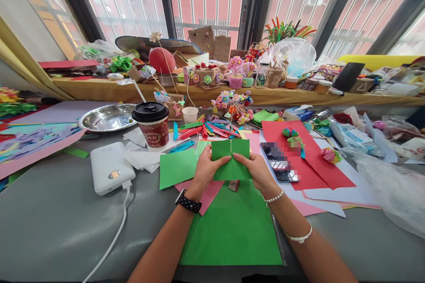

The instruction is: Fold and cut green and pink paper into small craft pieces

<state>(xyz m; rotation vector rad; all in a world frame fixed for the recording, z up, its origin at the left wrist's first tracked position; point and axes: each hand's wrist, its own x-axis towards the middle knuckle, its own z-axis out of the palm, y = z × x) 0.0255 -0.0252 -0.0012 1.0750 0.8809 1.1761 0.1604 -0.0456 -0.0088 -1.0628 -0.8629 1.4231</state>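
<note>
A small piece of green paper (230,170) is held up between both hands, with a light line or slit at its top middle. My left hand (210,164) pinches its left half, thumb in front. On the right half, my right hand (254,166) pinches in the same way, and the two thumb tips nearly meet at the centre. Below lies a large green sheet (232,230) on the table, with a small reddish piece (233,185) at its top edge. Another green sheet (177,168) rests left of my hands, over pink paper (212,196).
A lidded coffee cup (152,130) with a straw, a white power bank (111,168) with cable and a metal dish (106,118) stand left. Right are a phone (279,163), red paper (312,166) and plastic bags (392,190). Colourful paper strips (209,129) and crafts line the back.
</note>
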